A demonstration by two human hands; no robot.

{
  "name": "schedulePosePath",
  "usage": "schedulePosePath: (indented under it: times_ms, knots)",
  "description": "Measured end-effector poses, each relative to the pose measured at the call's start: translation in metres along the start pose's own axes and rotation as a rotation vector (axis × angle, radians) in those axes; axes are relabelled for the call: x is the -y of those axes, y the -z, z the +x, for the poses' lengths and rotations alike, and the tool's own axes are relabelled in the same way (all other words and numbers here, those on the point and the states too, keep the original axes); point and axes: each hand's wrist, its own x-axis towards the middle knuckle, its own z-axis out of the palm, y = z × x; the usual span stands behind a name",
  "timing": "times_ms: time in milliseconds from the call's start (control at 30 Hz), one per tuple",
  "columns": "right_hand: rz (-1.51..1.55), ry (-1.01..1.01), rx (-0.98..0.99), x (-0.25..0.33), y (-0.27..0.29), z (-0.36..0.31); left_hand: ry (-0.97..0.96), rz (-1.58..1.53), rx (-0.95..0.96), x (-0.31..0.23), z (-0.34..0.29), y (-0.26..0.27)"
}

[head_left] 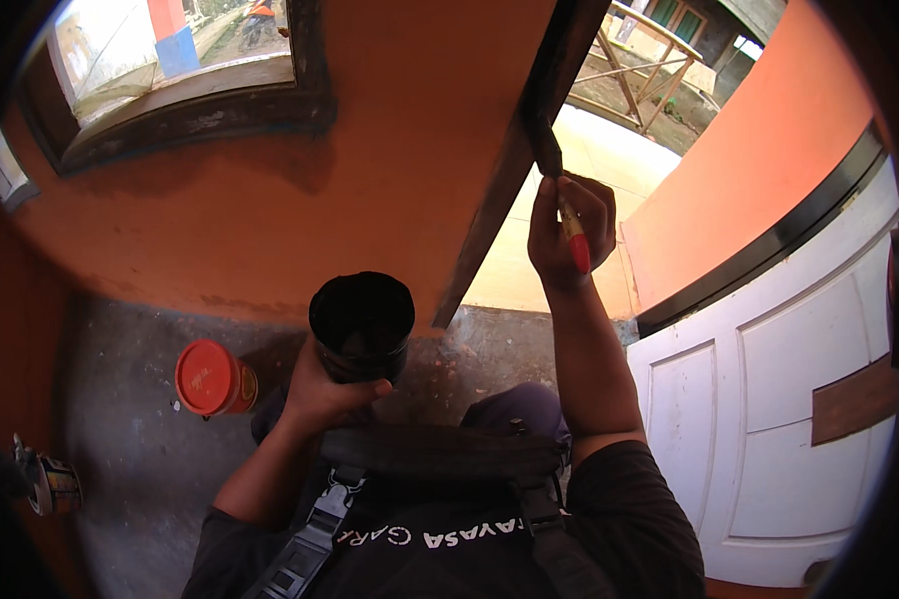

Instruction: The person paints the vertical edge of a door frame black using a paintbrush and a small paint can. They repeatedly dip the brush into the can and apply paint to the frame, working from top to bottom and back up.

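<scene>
My left hand (332,391) is wrapped round a black paint pot (362,317), held up in front of my body. Its inside is dark, so I cannot tell how full it is. Raised ahead on the right, my right hand (575,222) grips a paintbrush (573,238) whose handle is yellowish with a red end. The brush's dark bristles lie against the dark wooden door frame (489,222), next to the open doorway. Part of the frame above the brush looks blacker than the brown stretch below.
An orange wall (390,190) with a dark-framed window (210,118) rises ahead. On the grey floor stand a bucket with a red lid (208,376) and, farther left, a small paint can (54,485). A white panelled door (769,389) is at the right.
</scene>
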Motion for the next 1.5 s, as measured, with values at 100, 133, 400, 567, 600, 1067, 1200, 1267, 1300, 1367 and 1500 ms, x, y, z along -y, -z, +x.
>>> schedulePosePath:
  times_ms: [100, 133, 400, 567, 600, 1067, 1200, 1267, 1300, 1367, 1500]
  knots:
    - [0.001, -0.011, 0.025, 0.003, 0.004, -0.007, -0.002, 0.005, 0.015, 0.000, 0.000, 0.001]
    - [0.009, -0.026, 0.038, 0.004, 0.005, -0.012, -0.003, 0.006, 0.018, 0.000, 0.000, 0.002]
    - [0.089, -0.100, -0.042, 0.008, 0.029, 0.004, 0.002, 0.040, 0.007, -0.004, -0.002, 0.004]
    - [0.350, -0.228, -0.121, -0.012, 0.025, 0.031, -0.012, 0.029, -0.001, -0.005, -0.002, 0.001]
    - [0.407, -0.301, -0.168, -0.014, 0.021, 0.037, -0.014, 0.026, -0.010, -0.004, -0.003, 0.000]
    - [0.410, -0.463, -0.070, -0.042, 0.011, 0.020, 0.021, 0.082, -0.026, 0.006, -0.002, -0.001]
    - [0.448, -0.447, -0.055, -0.042, 0.012, 0.016, 0.012, 0.092, -0.026, 0.012, -0.001, 0.000]
    - [0.410, -0.440, -0.039, -0.043, 0.014, 0.013, 0.016, 0.096, -0.027, 0.015, -0.001, -0.001]
    - [0.391, -0.437, -0.032, -0.044, 0.015, 0.011, 0.019, 0.094, -0.032, 0.016, -0.001, -0.001]
    - [0.402, -0.426, -0.028, -0.042, 0.016, 0.010, 0.026, 0.103, -0.037, 0.018, 0.000, -0.002]
    - [0.331, -0.380, 0.005, -0.037, 0.018, 0.006, 0.027, 0.134, -0.043, 0.019, 0.000, -0.002]
